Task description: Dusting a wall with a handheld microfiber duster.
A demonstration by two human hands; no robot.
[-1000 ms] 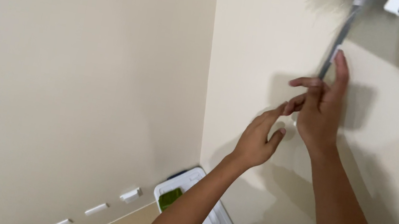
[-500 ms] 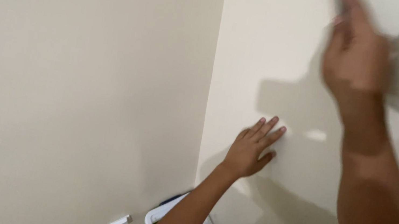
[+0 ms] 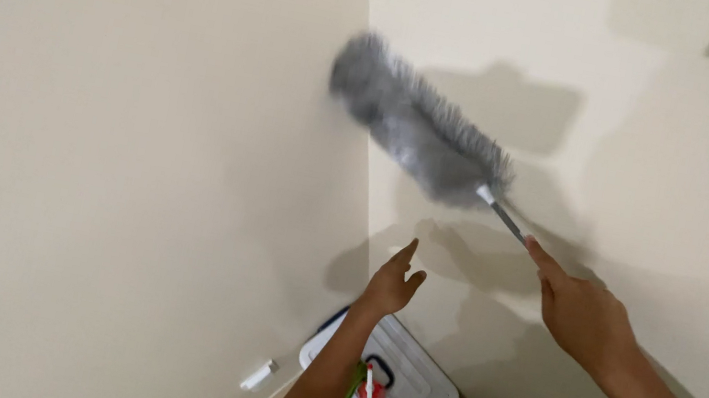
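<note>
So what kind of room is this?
Probably a room in a home, seen at a corner where two plain cream walls meet. The right hand holds a fluffy grey duster near that corner, and a white lidded storage box sits below.

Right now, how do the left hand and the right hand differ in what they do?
The right hand grips the handle of the grey duster, while the left hand is open and holds nothing. The right hand has its forefinger laid along the handle; the left hand has its fingers held up near the wall corner. Both are raised before the cream wall.
</note>
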